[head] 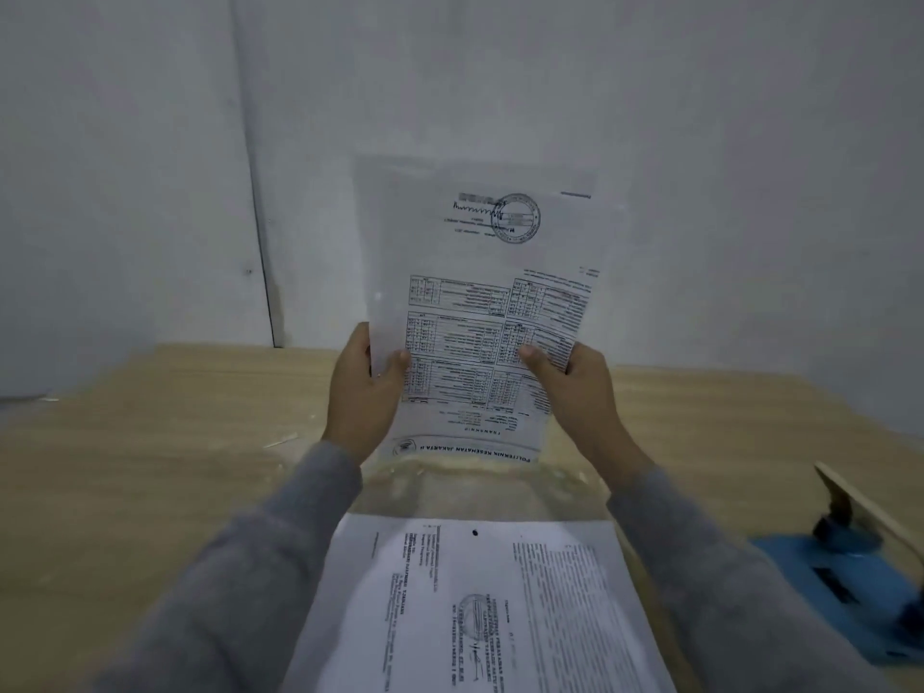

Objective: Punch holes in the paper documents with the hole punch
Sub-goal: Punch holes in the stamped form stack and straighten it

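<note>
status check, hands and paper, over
Both hands grip the raised sheet: left hand, right hand. Hole punch idle at right. Nothing in the way.

A light wooden table (150,472) is stretching across the scene and reaching back to a pale wall (150,142) at its far edge. A stack of printed paper (480,607) is lying flat on the table at the near middle, with a small dark hole showing close to its far edge. A blue hole punch (850,582) is sitting on the table at the near right, well apart from the stack, with its pale lever sticking up toward the far left. A thin pale sliver (281,441) is lying on the wood at the left, too small to tell what it is.
</note>
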